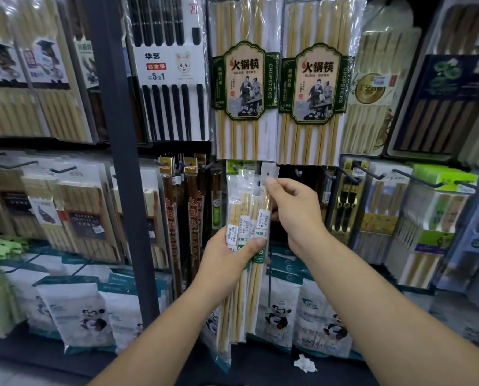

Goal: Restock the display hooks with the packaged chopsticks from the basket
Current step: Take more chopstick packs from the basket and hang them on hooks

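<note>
My left hand [230,257] grips a bundle of several long clear packs of bamboo chopsticks [241,296] around their middle, held upright in front of the display. My right hand [291,210] pinches the top of the rightmost pack [264,207], just below its white hang tab [269,171]. The tab sits near a dark display hook [298,172] under the big hot-pot chopstick packs [245,79]. Whether the tab is on a hook I cannot tell. The basket is out of view.
Hooks full of packaged chopsticks cover the wall on both sides; a dark upright post [121,135] stands at left. White panda-printed bags [277,316] line the bottom row. A crumpled white scrap [305,363] lies on the dark base ledge.
</note>
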